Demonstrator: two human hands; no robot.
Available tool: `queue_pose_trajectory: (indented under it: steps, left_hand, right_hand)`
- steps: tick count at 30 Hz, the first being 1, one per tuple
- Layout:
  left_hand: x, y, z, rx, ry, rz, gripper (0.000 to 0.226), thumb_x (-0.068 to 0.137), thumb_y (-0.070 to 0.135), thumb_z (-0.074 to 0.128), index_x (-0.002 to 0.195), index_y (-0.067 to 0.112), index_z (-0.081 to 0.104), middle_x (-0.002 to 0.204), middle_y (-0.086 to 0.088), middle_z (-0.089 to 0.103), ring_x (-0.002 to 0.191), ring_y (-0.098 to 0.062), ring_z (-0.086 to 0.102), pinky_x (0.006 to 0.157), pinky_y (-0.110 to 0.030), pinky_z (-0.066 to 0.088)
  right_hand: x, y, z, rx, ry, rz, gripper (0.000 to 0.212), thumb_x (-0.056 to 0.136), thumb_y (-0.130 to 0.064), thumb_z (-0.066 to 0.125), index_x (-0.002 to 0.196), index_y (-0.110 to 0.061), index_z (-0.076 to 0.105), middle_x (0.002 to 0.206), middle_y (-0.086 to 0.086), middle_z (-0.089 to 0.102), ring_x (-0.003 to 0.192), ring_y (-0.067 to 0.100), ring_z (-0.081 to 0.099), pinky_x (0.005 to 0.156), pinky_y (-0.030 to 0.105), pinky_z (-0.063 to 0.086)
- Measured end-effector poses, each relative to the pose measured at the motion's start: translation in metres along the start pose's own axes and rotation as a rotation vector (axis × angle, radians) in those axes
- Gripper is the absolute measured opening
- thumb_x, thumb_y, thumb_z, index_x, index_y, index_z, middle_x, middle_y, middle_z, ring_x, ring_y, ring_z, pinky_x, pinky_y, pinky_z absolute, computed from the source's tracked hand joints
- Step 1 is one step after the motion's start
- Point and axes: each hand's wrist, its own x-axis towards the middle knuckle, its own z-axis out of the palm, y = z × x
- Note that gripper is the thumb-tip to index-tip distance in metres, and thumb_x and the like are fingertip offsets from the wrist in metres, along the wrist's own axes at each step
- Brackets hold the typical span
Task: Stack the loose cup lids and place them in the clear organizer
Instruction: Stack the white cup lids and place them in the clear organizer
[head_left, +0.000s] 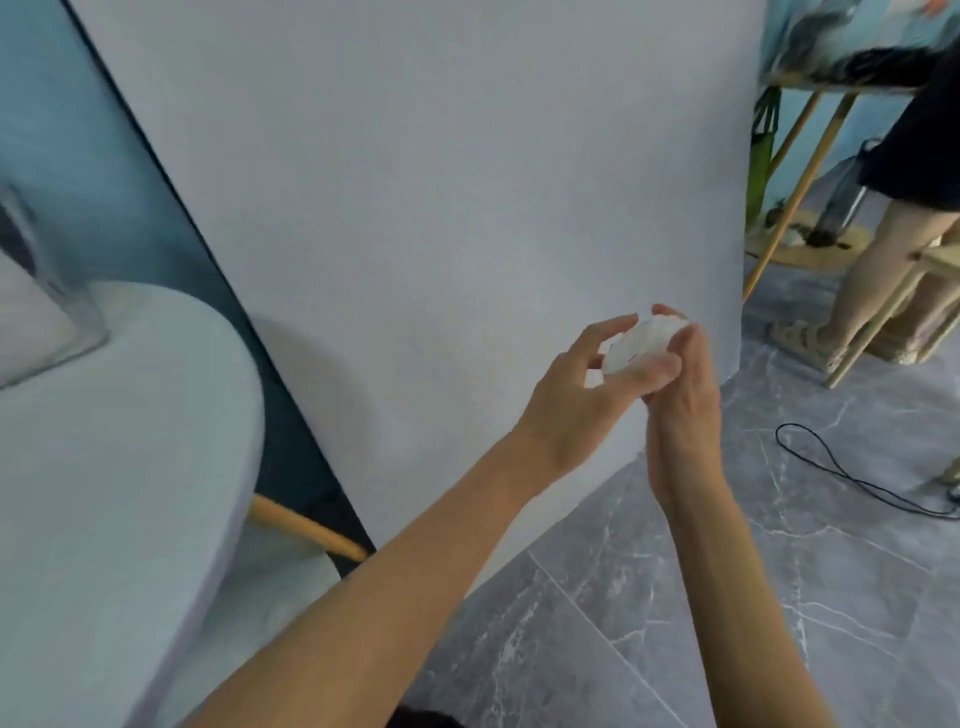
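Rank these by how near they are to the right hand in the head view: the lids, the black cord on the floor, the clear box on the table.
1. Lids: held in the right hand.
2. Black cord: floor, to the right.
3. Clear box: far left, on the table.

Translucent white plastic cup lids; matt pale cloth on table; polished grey marbled floor tiles; light wooden stool legs far right

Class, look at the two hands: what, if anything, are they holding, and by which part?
Both hands hold white cup lids. The left hand and right hand grip them by opposite edges of the rim. How many lids there are cannot be told.
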Motion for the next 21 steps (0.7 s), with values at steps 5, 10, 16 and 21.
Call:
queue_pose_trajectory:
  steps: [5,10,16,21]
  left_hand:
    - [-0.068,0.106,-0.045,0.058,0.093,0.205,0.054,0.087,0.04,0.08,0.137,0.03,0.06,0.132,0.007,0.064,0.121,-0.017,0.062,0.103,-0.041,0.055]
    - [-0.145,0.169,-0.119,0.094,0.283,0.255,0.055,0.076,0.048,0.084,0.127,0.033,0.07,0.128,0.012,0.07,0.119,-0.013,0.065,0.106,-0.039,0.053]
    - [-0.232,0.188,-0.224,0.166,0.511,0.24,0.055,0.081,0.038,0.085,0.132,0.022,0.07,0.13,0.006,0.071,0.119,-0.012,0.065,0.107,-0.038,0.053]
    - [-0.283,0.187,-0.296,0.272,0.611,0.214,0.047,0.085,0.043,0.081,0.129,0.031,0.069,0.123,0.011,0.071,0.109,-0.002,0.066,0.095,-0.02,0.053]
  right_hand:
    - [-0.034,-0.114,0.041,0.147,-0.161,-0.127,0.087,0.083,-0.078,0.047,0.138,-0.01,0.051,0.126,0.016,0.061,0.116,0.025,0.063,0.098,0.035,0.054]
    - [-0.077,-0.197,0.119,0.298,-0.364,-0.086,0.064,0.084,-0.071,0.049,0.122,-0.019,0.058,0.112,-0.002,0.068,0.112,0.019,0.067,0.095,0.032,0.053]
    - [-0.13,-0.236,0.226,0.222,-0.61,-0.076,0.07,0.088,-0.073,0.045,0.127,-0.015,0.056,0.121,0.002,0.07,0.115,0.019,0.068,0.098,0.041,0.053]
    - [-0.159,-0.249,0.309,0.115,-0.738,-0.063,0.073,0.082,-0.072,0.048,0.132,-0.02,0.058,0.127,0.003,0.068,0.115,0.014,0.068,0.1,0.041,0.055]
